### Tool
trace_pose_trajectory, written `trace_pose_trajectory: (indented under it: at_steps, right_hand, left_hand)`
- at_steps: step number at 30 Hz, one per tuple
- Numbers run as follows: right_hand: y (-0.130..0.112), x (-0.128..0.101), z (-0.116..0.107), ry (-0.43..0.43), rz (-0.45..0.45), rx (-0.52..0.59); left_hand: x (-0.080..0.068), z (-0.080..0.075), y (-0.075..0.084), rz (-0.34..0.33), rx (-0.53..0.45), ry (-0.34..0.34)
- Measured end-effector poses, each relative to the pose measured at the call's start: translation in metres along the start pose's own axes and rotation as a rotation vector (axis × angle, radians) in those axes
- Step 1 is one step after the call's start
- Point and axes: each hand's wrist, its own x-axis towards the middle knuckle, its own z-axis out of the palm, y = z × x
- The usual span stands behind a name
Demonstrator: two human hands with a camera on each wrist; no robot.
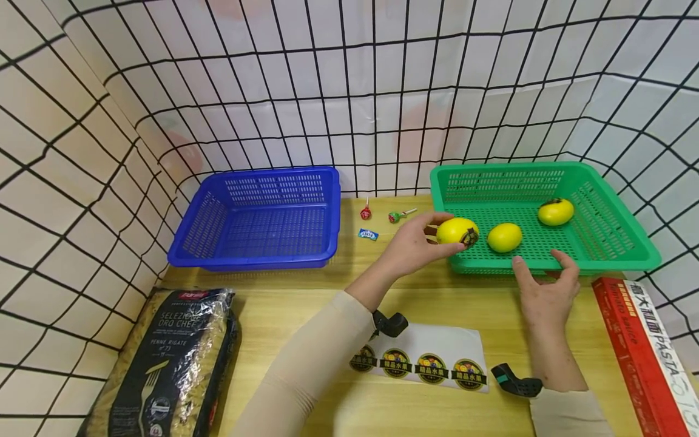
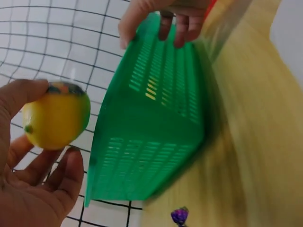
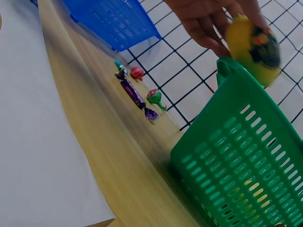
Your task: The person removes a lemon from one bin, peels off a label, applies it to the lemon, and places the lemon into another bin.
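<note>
Purple candy (image 3: 138,98) in right wrist view, hidden from head view

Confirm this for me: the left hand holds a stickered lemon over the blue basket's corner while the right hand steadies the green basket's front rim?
Not quite. The left hand holds the lemon at the green basket, not the blue basket; the head view shows it. The right hand does touch the front rim.

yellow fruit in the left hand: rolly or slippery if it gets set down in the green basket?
Probably rolls: the yellow fruit is a smooth oval with no flat side. Its glossy skin may be slippery, though the left hand holds it with just fingertips. The green basket has walls that should contain it.
</note>
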Motion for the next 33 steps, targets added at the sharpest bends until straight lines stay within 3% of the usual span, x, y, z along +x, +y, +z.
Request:
trace_pose_trajectory:
  at_steps: [4, 11, 23, 33]
  right_hand:
    - [0.001, 0.001, 0.0, -0.001, 0.005, 0.006]
    - [0.001, 0.001, 0.001, 0.004, -0.006, 0.028]
    - [0.003, -0.001, 0.003, 0.01, -0.013, 0.059]
    - [0.004, 0.0, 0.003, 0.003, 0.003, 0.052]
  left_hand:
    - [0.02, 0.003, 0.006, 0.028, 0.157, -0.061]
    - [0.045, 0.009, 0.008, 0.177, 0.484, -0.17]
    - [0.058, 0.019, 0.001, 0.163, 0.693, -0.255]
    - [0.059, 0.022, -0.002, 0.197, 0.71, -0.237]
